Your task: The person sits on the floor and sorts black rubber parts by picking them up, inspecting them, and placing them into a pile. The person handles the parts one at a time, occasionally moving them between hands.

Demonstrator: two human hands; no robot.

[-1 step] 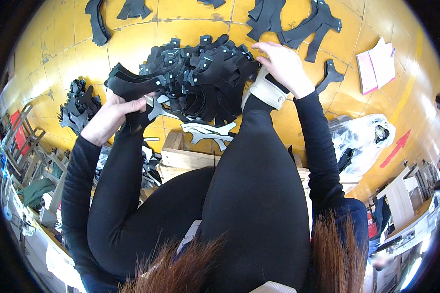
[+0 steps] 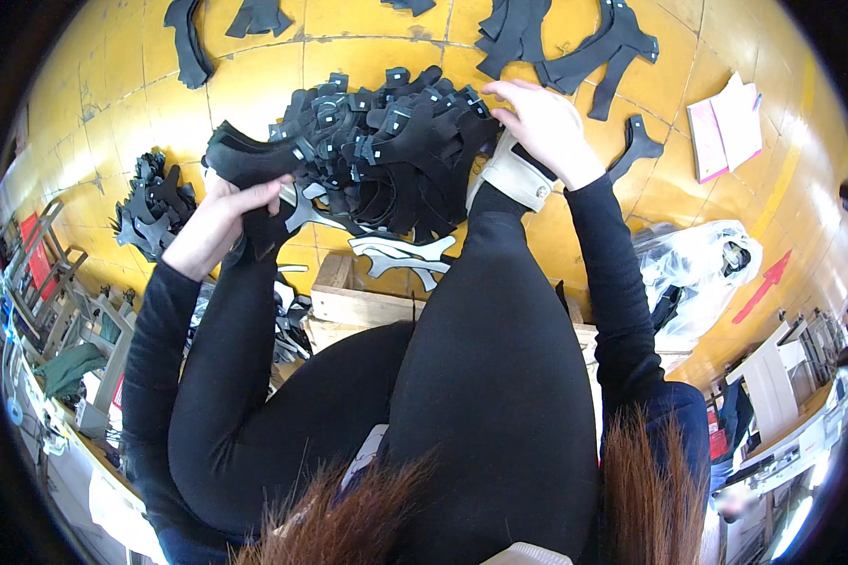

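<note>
My left hand (image 2: 219, 218) is closed round the near edge of a stack of black cut fabric pieces (image 2: 247, 158), its thumb lying along the stack. The stack is held beside the left end of a big heap of black cut pieces (image 2: 386, 155), many with small pale tags. At the heap's right side, above my light-coloured shoe (image 2: 513, 179), is my right hand (image 2: 546, 127). Its thumb and forefinger are apart, pointing at the heap, and nothing shows between them. The other fingers of that hand are partly hidden.
White and grey curved strips (image 2: 405, 254) lie just this side of the heap, by a wooden crate (image 2: 349, 299). A smaller dark heap (image 2: 151, 207) is at left. More black pieces (image 2: 598, 56), a pink-edged booklet (image 2: 724, 132) and a clear plastic bag (image 2: 693, 268) lie on the yellow floor.
My left hand has shifted slightly to the right, and its thumb has slid up along the stack. The stack has tilted a little. My right hand has barely moved.
</note>
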